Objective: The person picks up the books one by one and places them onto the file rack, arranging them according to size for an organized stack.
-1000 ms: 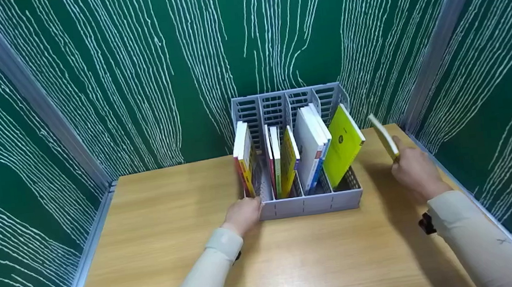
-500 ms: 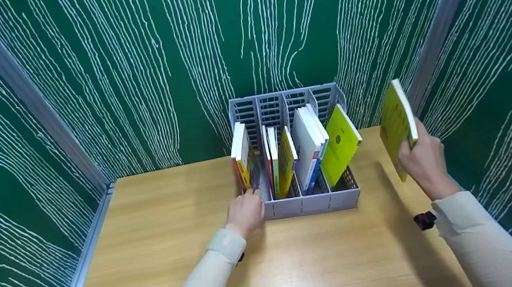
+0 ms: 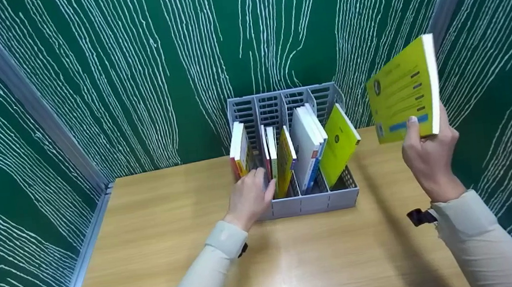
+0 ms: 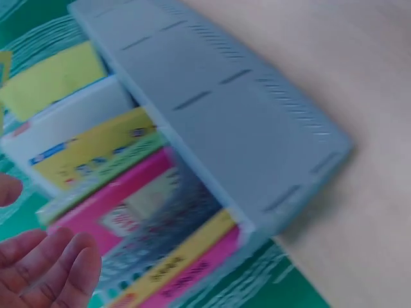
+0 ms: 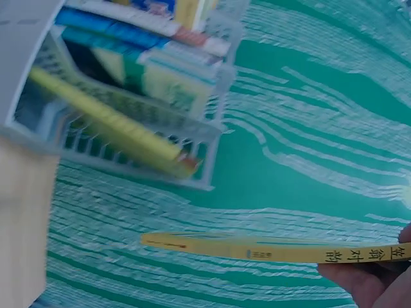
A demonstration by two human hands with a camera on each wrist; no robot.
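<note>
My right hand (image 3: 432, 156) holds up a yellow-green book (image 3: 403, 94) at the right, thumb on its printed cover and fingers behind. In the right wrist view its spine (image 5: 257, 250) lies almost level. The left hand (image 3: 248, 197) hovers at the front of a grey four-slot book rack (image 3: 314, 204), fingers loosely spread over its left compartment and gripping nothing visible. In that compartment stand books with yellow and pink spines (image 4: 173, 273). Thin books, one yellow (image 3: 286, 164), fill the second slot. White books (image 3: 309, 145) stand in the third, and a lime-green book (image 3: 339, 144) leans in the right slot.
The rack stands on a wooden table (image 3: 166, 238) near its back edge. Green panels with white wavy lines (image 3: 198, 49) and metal posts (image 3: 32, 95) enclose the table on the back and both sides.
My right hand has raised the yellow-green book and turned its cover toward the head camera. The left hand has left the rack's front left corner and moved up over the left compartment.
</note>
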